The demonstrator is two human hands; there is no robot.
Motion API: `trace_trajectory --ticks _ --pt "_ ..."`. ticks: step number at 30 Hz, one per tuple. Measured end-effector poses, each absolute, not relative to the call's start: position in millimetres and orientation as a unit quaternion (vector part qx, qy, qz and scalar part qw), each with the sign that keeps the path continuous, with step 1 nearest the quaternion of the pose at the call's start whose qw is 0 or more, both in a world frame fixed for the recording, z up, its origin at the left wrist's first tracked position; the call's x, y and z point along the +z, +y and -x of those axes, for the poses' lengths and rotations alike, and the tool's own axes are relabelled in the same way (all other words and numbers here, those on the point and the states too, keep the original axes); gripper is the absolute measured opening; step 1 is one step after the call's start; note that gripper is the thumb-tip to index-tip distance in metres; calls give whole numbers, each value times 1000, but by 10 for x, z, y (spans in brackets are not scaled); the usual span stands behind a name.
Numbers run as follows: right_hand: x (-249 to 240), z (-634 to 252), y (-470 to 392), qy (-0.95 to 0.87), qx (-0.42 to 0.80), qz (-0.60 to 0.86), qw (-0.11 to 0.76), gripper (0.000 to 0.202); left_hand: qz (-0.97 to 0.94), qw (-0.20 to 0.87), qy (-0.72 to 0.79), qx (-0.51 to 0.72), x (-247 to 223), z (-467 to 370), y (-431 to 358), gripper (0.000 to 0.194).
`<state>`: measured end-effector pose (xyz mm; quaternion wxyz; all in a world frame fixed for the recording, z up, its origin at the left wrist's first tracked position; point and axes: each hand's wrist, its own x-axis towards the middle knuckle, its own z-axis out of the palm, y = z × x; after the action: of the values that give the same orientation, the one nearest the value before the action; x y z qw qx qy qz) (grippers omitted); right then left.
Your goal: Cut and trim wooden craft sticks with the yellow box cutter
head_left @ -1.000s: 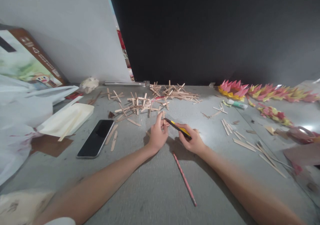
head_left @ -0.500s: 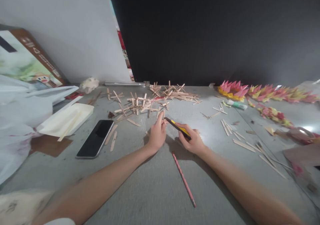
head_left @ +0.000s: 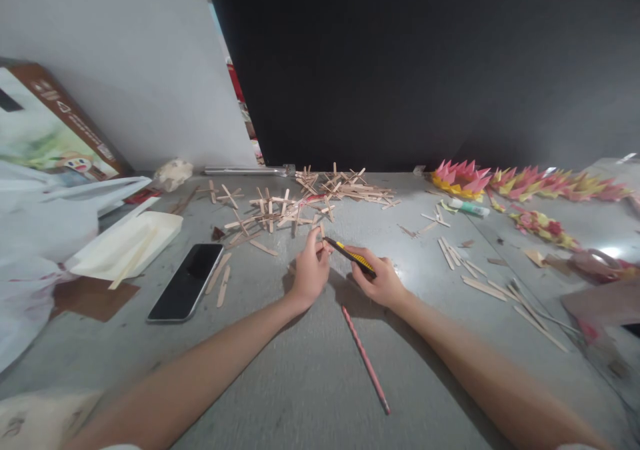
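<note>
My left hand (head_left: 311,271) is closed around a small wooden craft stick (head_left: 323,229), whose upper end shows above the fingers. In my right hand (head_left: 381,281) is a black and yellow utility knife (head_left: 357,258), gripped along its handle. The knife's front end points up and left and meets the stick at the left fingertips; the exact contact is too small to make out. Below the hands lies a pink pencil (head_left: 367,360) on the grey table (head_left: 280,397). Behind them is a pile of craft sticks (head_left: 273,210), many crossed over each other.
To the left are a phone (head_left: 186,282), a white tray (head_left: 165,229) with a stick in it, and a plastic bag (head_left: 30,257). Cut sticks (head_left: 484,288), a glue stick (head_left: 469,207) and pink-yellow folded paper pieces (head_left: 460,178) lie at right. A dark panel (head_left: 425,70) stands behind.
The whole view has shifted slightly, with things sitting a little further left. Both hands keep their grips, and the knife stays against the stick with barely any movement.
</note>
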<state>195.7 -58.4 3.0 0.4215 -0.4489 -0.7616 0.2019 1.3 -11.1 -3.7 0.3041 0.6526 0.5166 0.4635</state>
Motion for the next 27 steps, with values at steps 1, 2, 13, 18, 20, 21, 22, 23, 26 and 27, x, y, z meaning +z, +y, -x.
trace_trajectory --ticks 1,2,13,18,20,21,22,23,26,27 --pt "27 -1956 -585 -760 207 449 422 41 -654 304 514 465 -40 -12 -109 46" --pt "24 -1955 -587 -758 210 448 425 41 -655 304 513 465 -45 -10 -106 46" --pt "56 -1953 -629 -743 195 447 458 34 -663 303 515 451 -44 -14 -154 44" --pt "57 -1943 -632 -746 193 442 459 35 -646 337 509 458 2 -18 -155 44" --pt "62 -1947 -632 -743 194 438 467 33 -658 326 506 453 -2 -4 -146 43" --pt "65 -1950 -632 -742 195 437 469 32 -662 322 506 449 -7 2 -142 42" --pt "69 -1951 -633 -741 195 437 471 32 -664 320 505 448 -14 5 -139 41" --pt "73 -1952 -633 -741 194 436 472 32 -663 323 504 449 -21 5 -137 41" --pt "81 -1943 -635 -745 188 435 470 32 -648 354 496 457 -37 -4 -133 42" --pt "81 -1939 -636 -745 187 436 470 32 -643 365 494 458 -38 -7 -131 44"
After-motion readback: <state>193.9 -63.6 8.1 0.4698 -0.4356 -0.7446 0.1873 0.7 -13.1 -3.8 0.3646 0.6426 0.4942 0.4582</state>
